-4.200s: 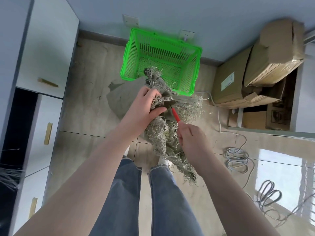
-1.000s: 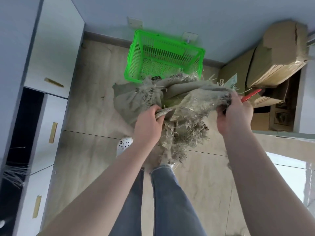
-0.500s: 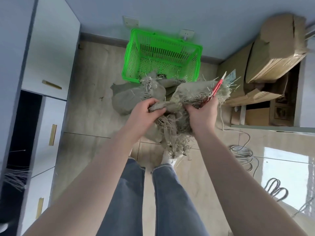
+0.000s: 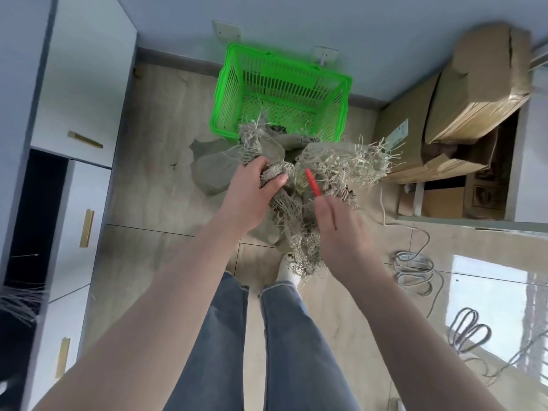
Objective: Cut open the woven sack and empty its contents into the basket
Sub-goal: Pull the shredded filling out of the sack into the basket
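A frayed grey-beige woven sack point(image 4: 332, 164) hangs in front of me, its torn edges bristling with loose strands. My left hand point(image 4: 252, 191) grips a bunched fold of it. My right hand point(image 4: 338, 229) holds a red-handled cutter point(image 4: 312, 183) whose tip points up into the sack's middle. The bright green plastic basket point(image 4: 225, 93) stands on the floor just beyond the sack, against the wall. The sack's top hides the basket's near rim, and what lies inside the sack is hidden.
Stacked cardboard boxes point(image 4: 474, 93) fill the right corner. White cabinets with gold handles point(image 4: 86, 221) line the left. Coiled grey cables point(image 4: 415, 268) lie on the tiled floor at the right. My legs in jeans point(image 4: 267, 336) stand below the sack.
My right hand has let go of the sack's right fold and dropped lower, turning the red cutter from pointing up-right to pointing into the sack's middle. My left hand keeps its grip.
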`<state>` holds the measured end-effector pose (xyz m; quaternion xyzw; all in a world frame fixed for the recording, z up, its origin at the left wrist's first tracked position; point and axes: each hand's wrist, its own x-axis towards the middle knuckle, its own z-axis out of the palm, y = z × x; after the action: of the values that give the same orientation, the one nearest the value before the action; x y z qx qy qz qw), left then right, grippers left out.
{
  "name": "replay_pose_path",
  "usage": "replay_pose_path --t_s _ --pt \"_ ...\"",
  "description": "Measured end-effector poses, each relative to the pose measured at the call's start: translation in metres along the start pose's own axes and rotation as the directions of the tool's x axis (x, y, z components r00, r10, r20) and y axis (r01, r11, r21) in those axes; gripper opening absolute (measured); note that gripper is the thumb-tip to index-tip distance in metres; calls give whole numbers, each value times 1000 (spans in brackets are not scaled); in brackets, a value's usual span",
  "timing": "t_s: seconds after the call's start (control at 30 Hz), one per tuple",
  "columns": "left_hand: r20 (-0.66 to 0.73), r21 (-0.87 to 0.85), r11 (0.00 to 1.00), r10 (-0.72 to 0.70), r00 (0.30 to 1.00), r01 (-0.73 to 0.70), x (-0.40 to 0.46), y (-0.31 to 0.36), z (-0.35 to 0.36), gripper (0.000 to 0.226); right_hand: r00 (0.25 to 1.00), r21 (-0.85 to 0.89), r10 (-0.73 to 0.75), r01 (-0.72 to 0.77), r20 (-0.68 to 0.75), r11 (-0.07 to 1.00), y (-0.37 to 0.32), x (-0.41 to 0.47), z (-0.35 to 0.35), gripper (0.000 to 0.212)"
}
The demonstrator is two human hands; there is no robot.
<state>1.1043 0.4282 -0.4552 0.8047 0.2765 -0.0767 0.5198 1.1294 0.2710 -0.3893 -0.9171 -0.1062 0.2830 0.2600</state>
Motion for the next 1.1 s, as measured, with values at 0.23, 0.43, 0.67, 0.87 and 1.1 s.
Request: replay_pose_path --t_s 0.23,0.43,0.67,0.87,1.1 --pt "-9 42 998 45 999 -45 1 2 0 29 967 108 214 -230 136 967 13 10 11 44" --pt "31 31 999 21 999 -22 1 1 0 29 956 358 243 -287 164 889 3 25 12 41" --pt "1 -249 968 25 1000 -24 -2 0 0 10 943 550 212 -322 255 770 -2 29 2 42" --pt "304 -654 703 -95 948 280 -3 7 19 17 891 667 178 -435 418 605 -6 33 -10 42" --pt "127 -423 884 -158 979 198 6 9 40 33 890 690 302 -455 341 563 -15 40 -1 39"
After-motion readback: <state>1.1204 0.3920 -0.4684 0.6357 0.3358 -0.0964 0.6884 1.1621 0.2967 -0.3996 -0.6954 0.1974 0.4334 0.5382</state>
